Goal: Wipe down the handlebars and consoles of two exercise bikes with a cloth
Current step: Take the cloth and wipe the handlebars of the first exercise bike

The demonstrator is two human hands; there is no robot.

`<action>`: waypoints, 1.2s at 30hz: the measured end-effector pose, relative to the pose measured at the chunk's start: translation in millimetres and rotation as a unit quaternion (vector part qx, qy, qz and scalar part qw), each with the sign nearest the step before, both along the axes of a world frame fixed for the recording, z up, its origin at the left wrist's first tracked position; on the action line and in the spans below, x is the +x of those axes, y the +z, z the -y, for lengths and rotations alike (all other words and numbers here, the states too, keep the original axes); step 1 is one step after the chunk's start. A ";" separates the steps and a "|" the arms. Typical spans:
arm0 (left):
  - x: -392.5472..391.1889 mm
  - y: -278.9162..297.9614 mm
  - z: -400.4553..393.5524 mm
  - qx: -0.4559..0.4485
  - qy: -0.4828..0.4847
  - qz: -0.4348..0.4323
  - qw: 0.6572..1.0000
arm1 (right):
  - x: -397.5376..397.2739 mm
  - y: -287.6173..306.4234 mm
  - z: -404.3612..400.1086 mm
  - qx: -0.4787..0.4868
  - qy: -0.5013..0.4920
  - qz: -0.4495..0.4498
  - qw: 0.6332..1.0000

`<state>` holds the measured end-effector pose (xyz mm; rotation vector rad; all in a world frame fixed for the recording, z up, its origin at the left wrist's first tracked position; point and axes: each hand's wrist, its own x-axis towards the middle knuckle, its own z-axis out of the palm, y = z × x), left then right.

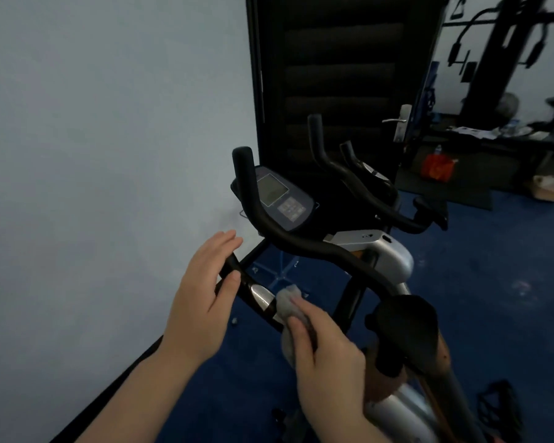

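Observation:
The near exercise bike has black curved handlebars point(301, 244) and a dark console point(283, 199) with a grey screen and keypad. My right hand point(327, 356) presses a grey cloth point(288, 306) against the lower left handlebar, just beside its shiny metal pulse sensor point(261, 294). My left hand point(202, 298) rests over the same bar a little further up, fingers loosely curled around it and thumb on the bar. A second bike's black handlebars point(359, 183) and console point(373, 169) stand behind, to the right.
A pale wall point(109, 155) runs close along the left. A dark door point(333, 75) with a metal handle point(400, 121) stands behind the bikes. The floor is blue point(493, 266). Gym equipment and clutter fill the far right. The near bike's black saddle point(400, 327) is just right of my hand.

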<state>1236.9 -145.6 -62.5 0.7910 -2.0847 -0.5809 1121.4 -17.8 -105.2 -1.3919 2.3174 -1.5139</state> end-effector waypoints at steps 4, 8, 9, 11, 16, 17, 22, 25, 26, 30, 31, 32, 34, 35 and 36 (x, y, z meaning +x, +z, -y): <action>-2.5 -3.7 -0.1 0.020 -0.006 -0.043 0.999 | -13.0 -23.7 -15.6 -0.017 0.025 -0.081 0.996; -6.2 -5.3 -1.1 0.019 0.004 -0.060 0.998 | 2.3 -34.2 -4.5 -0.059 -0.015 -0.036 0.997; -6.9 -6.0 -0.7 0.013 0.011 -0.058 0.998 | 6.1 -32.3 3.3 -0.064 -0.008 -0.039 0.997; -7.1 -7.0 -0.6 0.007 0.023 -0.054 0.998 | 0.8 -30.5 7.7 -0.042 0.015 -0.055 0.998; -12.5 -4.6 -4.4 0.009 0.046 -0.054 0.997 | -22.8 -33.2 0.7 -0.038 -0.009 0.064 0.997; -14.4 -4.6 -4.7 0.004 0.057 -0.052 0.997 | -18.6 -29.9 4.3 -0.046 -0.007 0.057 0.997; -25.1 -9.9 -6.4 -0.020 0.098 -0.073 0.992 | -35.6 -40.4 -3.4 -0.053 0.054 0.027 0.997; -31.2 -14.2 -6.0 -0.030 0.113 -0.087 0.989 | -29.2 -45.7 -16.6 -0.105 0.016 0.132 0.986; -32.7 -15.3 -6.1 -0.032 0.119 -0.094 0.988 | -24.1 -45.4 -17.4 -0.110 0.001 0.142 0.984; -34.7 -18.0 -2.6 -0.053 0.107 -0.121 0.985 | -26.1 -33.4 5.8 -0.112 -0.078 0.220 0.966; -33.6 -19.1 0.3 -0.058 0.099 -0.119 0.986 | -29.1 -30.1 13.0 -0.108 -0.101 0.238 0.960; -31.6 -20.2 2.4 -0.061 0.088 -0.113 0.988 | -27.7 -28.1 17.4 -0.105 -0.124 0.245 0.956; -25.7 -21.5 5.1 -0.062 0.059 -0.107 0.991 | -13.9 -30.6 18.3 -0.118 -0.169 0.246 0.947; -21.9 -21.7 6.9 -0.063 0.042 -0.104 0.992 | -3.5 -33.0 17.6 -0.123 -0.189 0.258 0.939; -17.8 -21.7 8.9 -0.066 0.025 -0.100 0.993 | 6.3 -34.0 18.0 -0.125 -0.207 0.278 0.930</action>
